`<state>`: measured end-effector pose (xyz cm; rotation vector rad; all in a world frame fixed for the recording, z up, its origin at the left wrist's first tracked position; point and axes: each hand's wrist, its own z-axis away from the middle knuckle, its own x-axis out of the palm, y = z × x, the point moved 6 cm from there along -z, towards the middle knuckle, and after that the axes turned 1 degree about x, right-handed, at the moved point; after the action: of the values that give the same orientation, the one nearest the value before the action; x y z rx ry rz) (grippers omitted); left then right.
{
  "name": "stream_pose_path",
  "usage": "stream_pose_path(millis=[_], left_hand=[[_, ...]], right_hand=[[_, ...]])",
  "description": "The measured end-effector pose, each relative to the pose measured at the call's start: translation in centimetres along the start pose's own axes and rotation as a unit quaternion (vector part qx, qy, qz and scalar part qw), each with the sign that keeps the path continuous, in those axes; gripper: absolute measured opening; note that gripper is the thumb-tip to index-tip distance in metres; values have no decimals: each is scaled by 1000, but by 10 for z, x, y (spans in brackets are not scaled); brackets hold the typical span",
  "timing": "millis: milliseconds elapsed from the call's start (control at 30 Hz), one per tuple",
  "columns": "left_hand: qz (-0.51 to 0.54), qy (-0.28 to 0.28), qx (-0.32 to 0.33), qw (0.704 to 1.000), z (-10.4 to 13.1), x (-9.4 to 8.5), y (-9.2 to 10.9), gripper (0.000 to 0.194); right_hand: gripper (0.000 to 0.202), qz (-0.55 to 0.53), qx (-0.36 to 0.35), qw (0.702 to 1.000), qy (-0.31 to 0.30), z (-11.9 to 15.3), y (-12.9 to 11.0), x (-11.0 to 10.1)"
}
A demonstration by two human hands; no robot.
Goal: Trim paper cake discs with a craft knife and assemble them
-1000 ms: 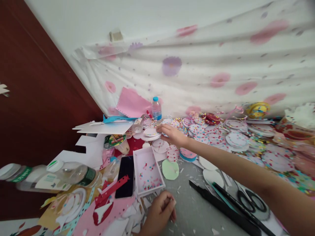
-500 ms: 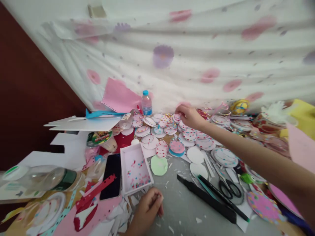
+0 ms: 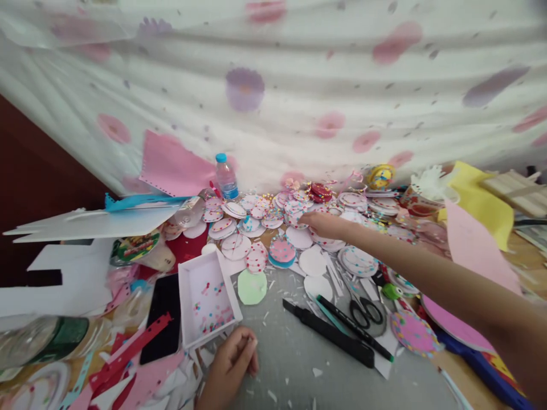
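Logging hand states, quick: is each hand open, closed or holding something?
Left hand: closed, loosely curled; contents cannot be told.
Right hand: at the dotted discs; grip cannot be told.

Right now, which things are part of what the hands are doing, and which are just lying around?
Probably part of the job:
the right hand, at the dotted paper discs
the left hand, curled beside the confetti box
maybe the scissors, within the clutter

Probably just lying about:
the phone
the blue-capped bottle
the bottle on its side
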<state>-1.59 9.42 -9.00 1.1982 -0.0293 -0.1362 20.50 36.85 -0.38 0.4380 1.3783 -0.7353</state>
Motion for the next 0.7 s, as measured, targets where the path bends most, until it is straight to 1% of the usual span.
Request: stream_pose_path(millis=[100, 167, 233, 367, 467, 567, 700], left_hand=[[5, 10, 4, 1000, 1, 1, 1, 42], [10, 27, 8, 1000, 1, 1, 0, 41], [14, 36, 12, 999, 0, 1, -2, 41], [7, 20, 10, 1000, -2, 1, -8, 41], [8, 17, 8, 1000, -2, 0, -8, 41], [5, 17, 8, 1000, -1, 1, -6, 41], [8, 22, 6, 1000, -1, 1, -4, 42]], right_hand=[[33, 31, 27, 999, 27, -14, 5, -7], [34, 45, 41, 998, 28, -17, 6, -8], [33, 49, 45, 998, 7, -19, 6, -5], [30, 40, 32, 997, -53, -19, 6, 3], [30, 40, 16, 996, -81, -18, 6, 6], [31, 60, 14, 994, -85, -15, 5, 6], [33, 113, 51, 990, -63, -13, 1, 7]])
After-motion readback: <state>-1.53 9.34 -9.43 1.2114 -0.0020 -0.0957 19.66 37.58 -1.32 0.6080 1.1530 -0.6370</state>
